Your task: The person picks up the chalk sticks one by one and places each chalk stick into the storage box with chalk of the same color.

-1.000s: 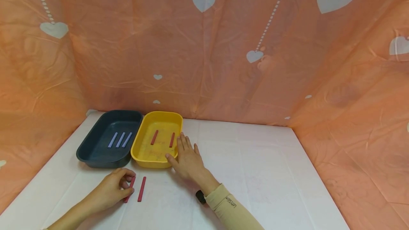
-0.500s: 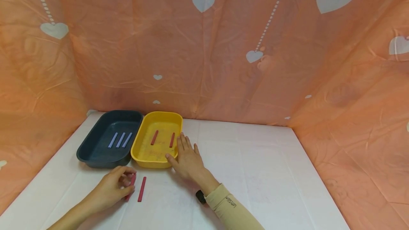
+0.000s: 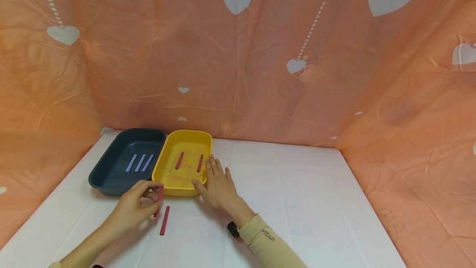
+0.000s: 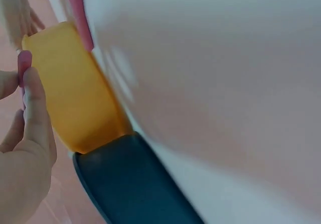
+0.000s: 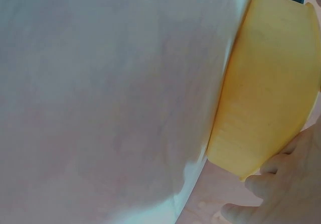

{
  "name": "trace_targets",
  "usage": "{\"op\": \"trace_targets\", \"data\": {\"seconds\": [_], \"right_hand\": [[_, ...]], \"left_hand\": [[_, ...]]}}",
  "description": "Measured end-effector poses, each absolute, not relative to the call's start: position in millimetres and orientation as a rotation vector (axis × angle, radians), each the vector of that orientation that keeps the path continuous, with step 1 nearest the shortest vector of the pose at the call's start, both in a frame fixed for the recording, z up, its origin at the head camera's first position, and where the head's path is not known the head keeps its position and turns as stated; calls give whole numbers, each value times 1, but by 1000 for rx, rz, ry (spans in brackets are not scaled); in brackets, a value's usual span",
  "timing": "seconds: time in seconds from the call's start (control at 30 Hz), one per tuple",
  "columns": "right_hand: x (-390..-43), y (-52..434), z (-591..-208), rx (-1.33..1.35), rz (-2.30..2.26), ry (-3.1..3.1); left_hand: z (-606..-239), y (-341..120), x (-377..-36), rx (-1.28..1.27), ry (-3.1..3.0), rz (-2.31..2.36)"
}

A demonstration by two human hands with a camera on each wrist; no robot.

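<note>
My left hand [image 3: 135, 206] pinches a red stick [image 3: 159, 199] between thumb and fingers, lifted just off the table in front of the yellow tray [image 3: 169, 185]. The left wrist view shows the same stick's [image 4: 23, 66] tip above my fingertips [image 4: 34, 96] and the yellow tray's wall [image 4: 75, 98]. A second red stick [image 3: 164, 220] lies on the white table. My right hand [image 3: 217, 185] rests flat against the yellow tray's right rim, fingers straight. Two red sticks [image 3: 180, 160] lie inside the yellow tray.
A dark blue tray [image 3: 108, 177] with three pale blue sticks [image 3: 139, 163] stands left of the yellow one, touching it. Orange heart-patterned cloth [image 3: 260, 53] walls the table on the back and both sides. White tabletop [image 3: 297, 202] stretches to the right.
My left hand has picked one red stick up from the table and moved it toward the yellow tray. The right hand and the other stick have stayed put.
</note>
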State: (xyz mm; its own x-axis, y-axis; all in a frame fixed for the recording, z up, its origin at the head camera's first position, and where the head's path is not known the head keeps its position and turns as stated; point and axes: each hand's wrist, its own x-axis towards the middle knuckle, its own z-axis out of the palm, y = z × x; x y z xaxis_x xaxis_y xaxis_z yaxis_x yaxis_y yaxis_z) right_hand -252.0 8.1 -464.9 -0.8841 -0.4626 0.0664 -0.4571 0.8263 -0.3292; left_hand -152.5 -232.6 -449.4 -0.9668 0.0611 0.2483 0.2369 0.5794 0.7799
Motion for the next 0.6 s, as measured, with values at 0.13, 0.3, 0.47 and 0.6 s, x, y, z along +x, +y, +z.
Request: {"op": "trace_targets", "data": {"seconds": [0.13, 0.3, 0.47, 0.6], "right_hand": [[-252, 8, -465, -747, -524, 2983], [-252, 7, -465, -737, -514, 2985], [-250, 7, -463, -746, -516, 2990], [-249, 8, -462, -752, -515, 3001]], "left_hand": [[-445, -229, -158, -294, -2522, -1285], [-441, -226, -165, -306, -2477, -1211], [-436, -223, -173, -274, -2486, -1286], [-437, -220, -180, -263, -2493, -1314]]}}
